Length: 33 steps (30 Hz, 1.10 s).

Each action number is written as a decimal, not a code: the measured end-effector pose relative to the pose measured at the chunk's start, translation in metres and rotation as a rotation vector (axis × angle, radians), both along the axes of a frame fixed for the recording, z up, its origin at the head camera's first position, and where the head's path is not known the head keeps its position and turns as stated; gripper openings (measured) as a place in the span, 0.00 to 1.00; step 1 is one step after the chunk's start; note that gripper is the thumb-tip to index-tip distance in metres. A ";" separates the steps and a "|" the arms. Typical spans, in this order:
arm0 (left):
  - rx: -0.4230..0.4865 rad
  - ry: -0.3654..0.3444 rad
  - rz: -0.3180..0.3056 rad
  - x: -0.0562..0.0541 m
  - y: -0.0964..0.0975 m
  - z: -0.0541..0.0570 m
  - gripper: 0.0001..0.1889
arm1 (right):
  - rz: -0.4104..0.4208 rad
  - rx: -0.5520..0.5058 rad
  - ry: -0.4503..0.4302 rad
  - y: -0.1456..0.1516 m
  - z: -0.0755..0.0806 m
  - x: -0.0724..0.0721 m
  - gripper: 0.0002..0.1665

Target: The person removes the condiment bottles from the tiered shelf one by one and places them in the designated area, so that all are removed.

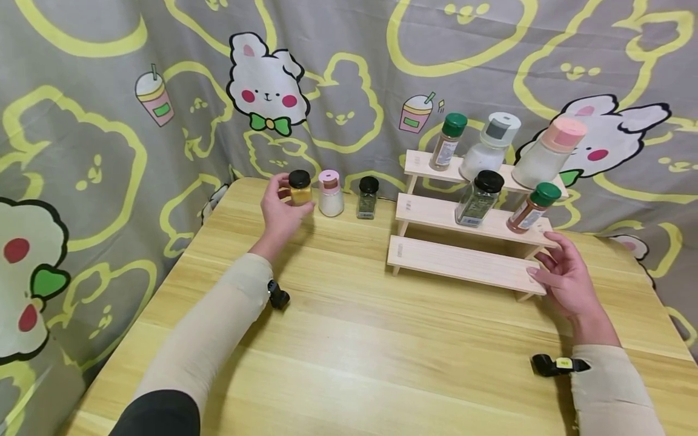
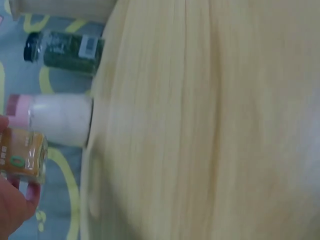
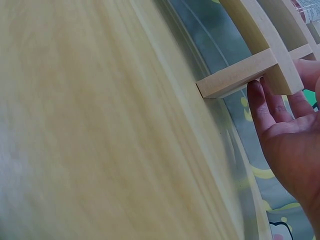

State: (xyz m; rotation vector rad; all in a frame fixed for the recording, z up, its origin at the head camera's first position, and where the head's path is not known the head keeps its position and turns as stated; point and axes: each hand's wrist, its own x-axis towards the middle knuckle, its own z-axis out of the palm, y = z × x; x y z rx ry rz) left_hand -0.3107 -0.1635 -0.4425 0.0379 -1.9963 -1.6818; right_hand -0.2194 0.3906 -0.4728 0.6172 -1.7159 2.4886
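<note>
My left hand (image 1: 283, 212) grips a small square spice jar (image 1: 300, 189) with a black lid and orange-yellow contents. In the left wrist view this jar (image 2: 24, 155) appears raised off the table. Just right of it stands a pink-capped shaker (image 1: 330, 197) of white contents, then a black-lidded jar of green herbs (image 1: 368, 200). My right hand (image 1: 567, 278) holds the right end of a three-tier wooden rack (image 1: 463, 261), thumb by the lowest shelf and fingers near the middle one. The right wrist view shows its fingertips (image 3: 257, 95) under a shelf end, beside a leg.
A green-capped bottle (image 1: 447, 142), a grey-capped shaker (image 1: 491, 148) and a pink-capped shaker (image 1: 545, 158) occupy the top shelf. On the middle shelf stand a herb jar (image 1: 478, 200) and a green-capped red spice bottle (image 1: 531, 210). A patterned curtain (image 1: 338, 97) hangs behind the wooden table (image 1: 371, 351).
</note>
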 end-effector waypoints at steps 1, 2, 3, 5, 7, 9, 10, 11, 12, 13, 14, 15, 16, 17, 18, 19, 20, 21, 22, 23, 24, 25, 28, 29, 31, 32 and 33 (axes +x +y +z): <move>0.002 -0.009 -0.003 -0.002 -0.002 -0.001 0.37 | -0.001 0.000 0.001 0.000 0.000 0.000 0.49; 0.001 -0.017 -0.003 -0.005 -0.004 -0.003 0.37 | -0.001 0.000 0.000 0.000 0.000 0.000 0.49; 0.002 -0.030 -0.004 -0.007 -0.006 -0.004 0.38 | -0.003 0.003 0.001 -0.001 0.000 0.000 0.49; 0.000 -0.049 -0.006 -0.011 -0.009 -0.006 0.38 | -0.004 0.003 0.002 0.000 0.000 0.001 0.49; -0.004 -0.066 -0.007 -0.014 -0.012 -0.007 0.39 | -0.004 0.004 0.002 0.000 0.000 0.001 0.49; -0.005 -0.077 -0.009 -0.017 -0.014 -0.008 0.39 | -0.005 0.002 0.004 0.000 0.000 0.001 0.49; -0.010 -0.078 -0.009 -0.018 -0.016 -0.008 0.39 | -0.004 0.001 0.004 0.001 0.000 0.001 0.49; -0.014 -0.084 -0.010 -0.020 -0.017 -0.009 0.39 | -0.005 0.003 0.004 0.001 0.000 0.001 0.49; -0.018 -0.090 -0.012 -0.021 -0.019 -0.010 0.39 | -0.007 0.007 0.004 0.000 0.000 0.000 0.49; -0.021 -0.093 -0.016 -0.023 -0.020 -0.011 0.39 | -0.008 0.009 0.004 0.000 0.000 0.000 0.49; -0.024 -0.099 -0.020 -0.024 -0.022 -0.013 0.39 | -0.008 0.011 0.003 0.000 0.000 0.000 0.49; -0.026 -0.104 -0.025 -0.026 -0.023 -0.014 0.39 | -0.009 0.013 0.001 0.000 0.000 -0.001 0.49; -0.029 -0.111 -0.031 -0.028 -0.024 -0.015 0.39 | -0.009 0.016 0.000 0.000 0.000 -0.001 0.50; -0.029 -0.119 -0.038 -0.029 -0.025 -0.016 0.39 | -0.010 0.017 -0.002 0.000 0.000 -0.001 0.50; -0.033 -0.126 -0.045 -0.031 -0.026 -0.017 0.39 | -0.010 0.016 -0.003 0.000 0.000 -0.001 0.50; -0.034 -0.132 -0.052 -0.033 -0.026 -0.017 0.39 | -0.010 0.014 -0.005 0.000 0.000 -0.001 0.50; -0.034 -0.140 -0.059 -0.034 -0.027 -0.017 0.39 | -0.011 0.012 -0.005 0.001 -0.001 -0.001 0.50; -0.033 -0.147 -0.066 -0.036 -0.027 -0.017 0.39 | -0.012 0.010 -0.005 0.001 -0.001 -0.001 0.50; -0.032 -0.155 -0.071 -0.037 -0.027 -0.017 0.39 | -0.010 0.007 -0.005 0.001 -0.001 -0.001 0.50; -0.030 -0.162 -0.075 -0.039 -0.027 -0.018 0.39 | -0.007 0.003 -0.004 0.001 -0.001 -0.001 0.50; -0.028 -0.169 -0.078 -0.040 -0.027 -0.018 0.39 | -0.003 -0.002 -0.004 0.001 -0.001 -0.001 0.50; -0.025 -0.175 -0.081 -0.042 -0.028 -0.018 0.39 | 0.003 -0.007 -0.003 0.002 -0.001 -0.001 0.50; -0.034 -0.188 -0.089 -0.045 -0.029 -0.021 0.38 | 0.022 -0.030 0.003 0.002 -0.002 -0.002 0.50; -0.043 -0.190 -0.091 -0.046 -0.029 -0.022 0.39 | 0.030 -0.039 0.005 0.002 -0.002 -0.002 0.50; -0.064 -0.193 -0.095 -0.047 -0.030 -0.023 0.39 | 0.039 -0.047 0.010 0.003 -0.002 -0.002 0.50; -0.070 -0.197 -0.096 -0.047 -0.031 -0.023 0.39 | 0.040 -0.048 0.012 0.003 -0.002 -0.002 0.50; -0.073 -0.198 -0.097 -0.047 -0.031 -0.023 0.39 | 0.038 -0.045 0.012 0.003 -0.002 -0.003 0.50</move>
